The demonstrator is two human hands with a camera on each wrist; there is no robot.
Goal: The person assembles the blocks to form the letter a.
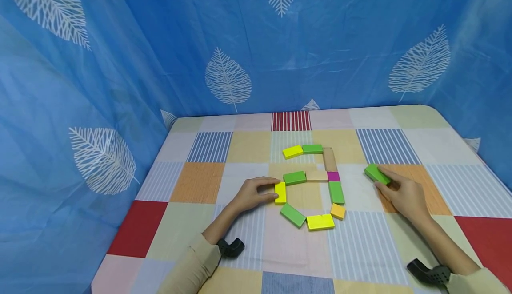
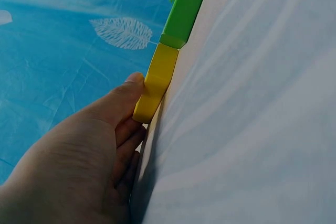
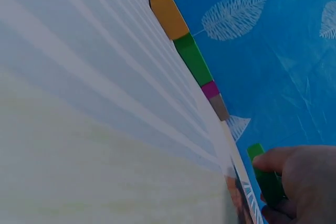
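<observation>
My left hand (image 1: 256,193) pinches a yellow block (image 1: 281,193) between thumb and fingers at the left side of a loop of blocks. In the left wrist view, that yellow block (image 2: 156,82) stands end to end with a green block (image 2: 185,11). Out to the right, apart from the loop, my right hand (image 1: 407,195) holds a green block (image 1: 375,174) by thumb and fingertips. The right wrist view shows this green block (image 3: 266,179) tilted in the grip, its lower end partly covered by the fingers.
Along the loop lie green blocks (image 1: 293,215), a long yellow block (image 1: 320,222), an orange block (image 1: 338,211), a magenta block (image 1: 333,176) and a plain wooden block (image 1: 316,176). Another wooden block (image 1: 330,159) leads up to a short row at the back. A patchwork cloth (image 1: 200,187) covers the table.
</observation>
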